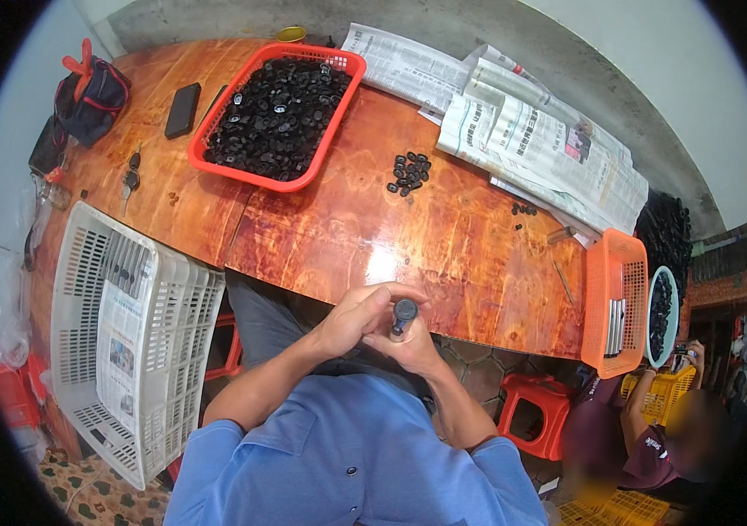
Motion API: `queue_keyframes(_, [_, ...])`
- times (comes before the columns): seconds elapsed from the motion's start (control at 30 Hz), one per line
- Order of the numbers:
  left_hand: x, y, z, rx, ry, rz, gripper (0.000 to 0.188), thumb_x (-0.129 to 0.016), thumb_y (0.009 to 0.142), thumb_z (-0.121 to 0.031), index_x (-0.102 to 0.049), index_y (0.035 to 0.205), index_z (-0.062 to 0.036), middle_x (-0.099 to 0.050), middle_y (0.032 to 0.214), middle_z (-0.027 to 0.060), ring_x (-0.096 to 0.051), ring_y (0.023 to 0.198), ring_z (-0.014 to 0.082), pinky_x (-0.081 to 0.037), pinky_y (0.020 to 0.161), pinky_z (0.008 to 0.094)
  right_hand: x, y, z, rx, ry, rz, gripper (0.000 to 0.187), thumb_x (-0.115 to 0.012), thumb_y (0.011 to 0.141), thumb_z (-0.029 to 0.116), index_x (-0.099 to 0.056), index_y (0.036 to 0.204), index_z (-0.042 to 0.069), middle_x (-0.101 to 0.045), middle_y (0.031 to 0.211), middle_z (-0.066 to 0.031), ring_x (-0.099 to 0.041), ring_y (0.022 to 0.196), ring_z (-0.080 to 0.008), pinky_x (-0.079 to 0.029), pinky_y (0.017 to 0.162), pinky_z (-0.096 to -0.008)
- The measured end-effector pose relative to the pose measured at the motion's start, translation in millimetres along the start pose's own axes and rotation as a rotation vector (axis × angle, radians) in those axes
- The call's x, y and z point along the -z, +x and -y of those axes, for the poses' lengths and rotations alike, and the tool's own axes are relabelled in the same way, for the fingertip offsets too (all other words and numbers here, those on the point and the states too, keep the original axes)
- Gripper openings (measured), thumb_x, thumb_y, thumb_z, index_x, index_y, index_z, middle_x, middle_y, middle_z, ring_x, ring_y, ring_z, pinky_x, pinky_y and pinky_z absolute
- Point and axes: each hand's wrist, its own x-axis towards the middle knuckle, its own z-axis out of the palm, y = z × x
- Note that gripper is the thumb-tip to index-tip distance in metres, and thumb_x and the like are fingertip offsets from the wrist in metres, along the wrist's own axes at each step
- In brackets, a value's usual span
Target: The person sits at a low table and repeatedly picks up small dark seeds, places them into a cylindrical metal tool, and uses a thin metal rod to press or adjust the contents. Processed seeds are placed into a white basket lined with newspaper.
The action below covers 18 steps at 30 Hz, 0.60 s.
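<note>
Near the table's front edge, my two hands are together around a short rod-like piece with a round black end (405, 309), seen almost end-on. My right hand (410, 349) is closed round its lower part. My left hand (351, 323) presses against it from the left, its fingers curled behind the black end. The far part of the piece is hidden by my fingers. Beyond my hands, a small group of black oval parts (408, 174) lies on the wooden table (329, 237). A red basket (351, 74) heaped with similar black parts stands farther left.
Newspapers (548, 149) cover the far right. An orange basket (598, 307) holds silver tubes, next to a pale green basin (654, 351). A white crate (185, 324) stands at the left. Keys (131, 180) and a black phone (182, 111) lie far left. Another person (654, 456) sits at lower right.
</note>
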Motion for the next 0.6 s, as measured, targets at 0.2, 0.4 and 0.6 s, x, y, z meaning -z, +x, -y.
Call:
queue_keyframes(0.2, [2,-1,15,-0.037,-0.021,0.012,0.063,-0.044,0.101,-0.051,-0.056,0.129,0.0036,-0.063,0.122,0.0121,-0.06,0.108,0.0172,-0.047,0.091,0.0279,0,-2,-1,-0.023,0.027,-0.026,0.023,-0.076,0.081,0.005,-0.059,0.096,0.003,-0.061,0.09,-0.0014,-0.058,0.082,-0.0108,-0.048,0.072,-0.0272])
queue_keyframes(0.4, [-1,-2,11,-0.016,0.032,-0.007,0.043,-0.06,0.095,-0.023,-0.056,0.128,0.0039,-0.063,0.12,0.0123,-0.058,0.114,0.0198,-0.045,0.1,0.0335,5,-5,1,-0.096,0.154,0.015,0.034,-0.08,0.075,0.005,-0.059,0.102,0.005,-0.06,0.091,-0.0008,-0.059,0.082,-0.0111,-0.048,0.071,-0.0267])
queue_keyframes(0.6, [-8,-5,4,-0.022,0.091,-0.028,0.043,-0.068,0.089,-0.013,-0.056,0.127,0.0034,-0.063,0.119,0.0126,-0.058,0.114,0.0194,-0.045,0.101,0.0344,5,0,0,0.106,0.094,0.042,0.021,-0.076,0.08,0.007,-0.061,0.094,0.004,-0.061,0.089,-0.002,-0.059,0.084,-0.0121,-0.049,0.074,-0.0279])
